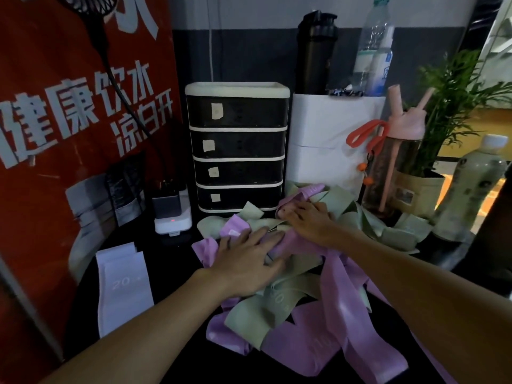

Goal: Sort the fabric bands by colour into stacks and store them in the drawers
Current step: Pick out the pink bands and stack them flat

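Fingers (250, 241) straight, gripping nothing | left hand (246, 263), right hand (309, 220) flat on crumpled heap of lilac and sage-green fabric bands (279, 314) | soft, matte, ribbon-like

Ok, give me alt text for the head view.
Two bare hands rest on a tangled heap of purple and sage-green fabric bands on a black table, the left hand nearer, the right hand further back. Behind stands a closed black four-drawer cabinet with cream trim; white fabric bands lie stacked at left.
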Available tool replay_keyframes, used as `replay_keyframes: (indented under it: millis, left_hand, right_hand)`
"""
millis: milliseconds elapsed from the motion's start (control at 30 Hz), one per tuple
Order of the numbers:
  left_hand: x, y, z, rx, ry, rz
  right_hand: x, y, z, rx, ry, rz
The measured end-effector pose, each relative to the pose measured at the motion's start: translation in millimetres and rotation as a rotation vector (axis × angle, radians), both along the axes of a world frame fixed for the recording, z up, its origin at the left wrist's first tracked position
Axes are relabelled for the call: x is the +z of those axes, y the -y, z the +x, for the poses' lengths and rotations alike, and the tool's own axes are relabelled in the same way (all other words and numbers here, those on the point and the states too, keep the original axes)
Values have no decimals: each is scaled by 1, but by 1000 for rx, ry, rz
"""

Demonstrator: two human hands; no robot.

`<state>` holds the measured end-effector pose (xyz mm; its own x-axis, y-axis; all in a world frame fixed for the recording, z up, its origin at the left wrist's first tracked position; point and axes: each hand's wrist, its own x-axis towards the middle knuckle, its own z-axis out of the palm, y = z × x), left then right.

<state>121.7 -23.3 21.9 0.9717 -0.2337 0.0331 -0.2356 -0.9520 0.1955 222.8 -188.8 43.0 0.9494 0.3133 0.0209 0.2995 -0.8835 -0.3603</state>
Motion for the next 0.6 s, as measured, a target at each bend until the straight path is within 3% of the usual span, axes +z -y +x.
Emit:
replay_keyframes:
  millis: [200, 367, 600]
  left_hand:
    - [-3, 0, 3, 10, -8, -16]
    - [-1, -2, 5, 11, 34, -58]
    - [51, 8, -10, 15, 143, -126]
  right_hand:
    - [-4, 2, 5, 6, 63, 17]
    - [4, 13, 2, 72, 228, 167]
    - [70, 29, -43, 92, 364, 517]
